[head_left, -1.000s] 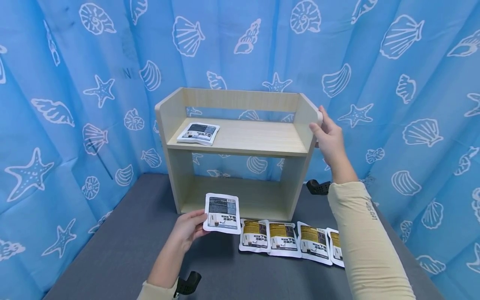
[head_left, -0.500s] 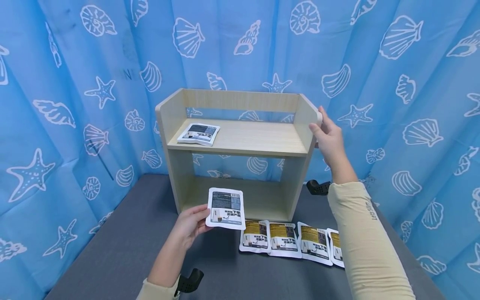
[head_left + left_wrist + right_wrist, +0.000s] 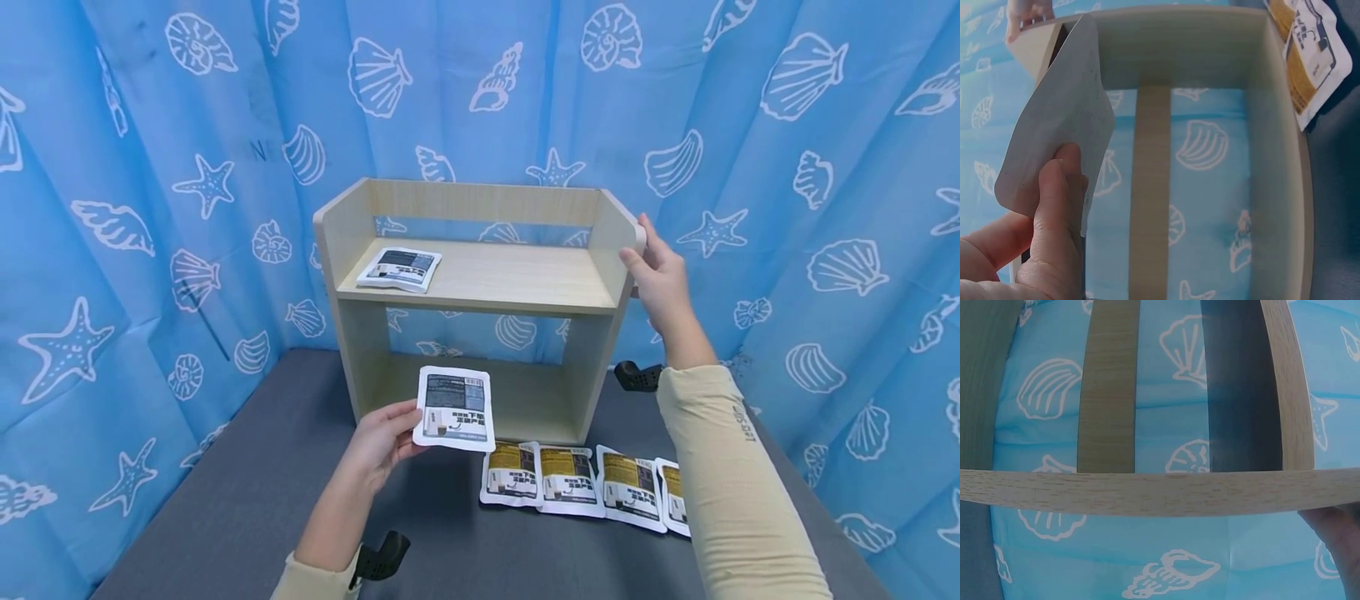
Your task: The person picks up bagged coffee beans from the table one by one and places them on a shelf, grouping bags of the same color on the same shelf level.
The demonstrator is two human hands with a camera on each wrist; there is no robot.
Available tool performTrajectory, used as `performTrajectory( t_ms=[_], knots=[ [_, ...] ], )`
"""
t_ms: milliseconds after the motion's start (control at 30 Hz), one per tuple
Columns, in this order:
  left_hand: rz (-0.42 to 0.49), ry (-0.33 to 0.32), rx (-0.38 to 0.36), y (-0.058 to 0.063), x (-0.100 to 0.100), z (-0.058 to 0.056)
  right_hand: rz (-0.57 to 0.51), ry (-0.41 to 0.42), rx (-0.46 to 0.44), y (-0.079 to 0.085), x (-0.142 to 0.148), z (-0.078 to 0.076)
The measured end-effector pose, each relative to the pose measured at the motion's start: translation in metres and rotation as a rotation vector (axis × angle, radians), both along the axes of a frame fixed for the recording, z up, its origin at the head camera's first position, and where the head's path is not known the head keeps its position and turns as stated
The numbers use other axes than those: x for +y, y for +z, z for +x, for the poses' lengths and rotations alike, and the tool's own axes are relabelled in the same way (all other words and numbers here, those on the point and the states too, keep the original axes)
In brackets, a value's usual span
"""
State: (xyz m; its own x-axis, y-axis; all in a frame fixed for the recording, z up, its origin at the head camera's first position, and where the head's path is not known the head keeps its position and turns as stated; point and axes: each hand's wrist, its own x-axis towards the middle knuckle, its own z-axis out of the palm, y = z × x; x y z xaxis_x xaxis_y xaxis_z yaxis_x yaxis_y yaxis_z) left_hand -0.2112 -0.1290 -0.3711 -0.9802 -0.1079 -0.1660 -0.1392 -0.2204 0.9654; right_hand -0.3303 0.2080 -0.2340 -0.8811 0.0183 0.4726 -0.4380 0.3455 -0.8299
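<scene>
My left hand (image 3: 381, 446) pinches a flat white pouch (image 3: 454, 408) with a dark printed label by its left edge. It is raised in front of the lower opening of a small wooden shelf (image 3: 480, 305). In the left wrist view the plain back of this pouch (image 3: 1063, 112) shows, with fingers (image 3: 1054, 194) laid against it. My right hand (image 3: 660, 283) grips the upper front edge of the shelf's right side panel; in the right wrist view only part of that hand (image 3: 1338, 540) appears beneath the panel edge. Another dark-labelled pouch (image 3: 400, 269) lies at the left of the upper board.
Several pouches with yellow-brown labels (image 3: 567, 482) lie in an overlapping row on the dark grey tabletop (image 3: 225, 500), before the shelf's right front; my right sleeve (image 3: 738, 492) partly covers the last. A blue shell-print curtain (image 3: 480, 83) hangs behind and on both sides.
My left hand has lifted the pouch a little higher and slightly to the right. The right hand keeps its grip on the side panel.
</scene>
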Motion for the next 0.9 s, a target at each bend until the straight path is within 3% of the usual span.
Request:
performTrajectory(
  t_ms=[900],
  knots=[
    [0.073,-0.048,0.082,0.035,0.006,0.004,-0.006,-0.001,-0.007,-0.001,0.001,0.000]
  ],
)
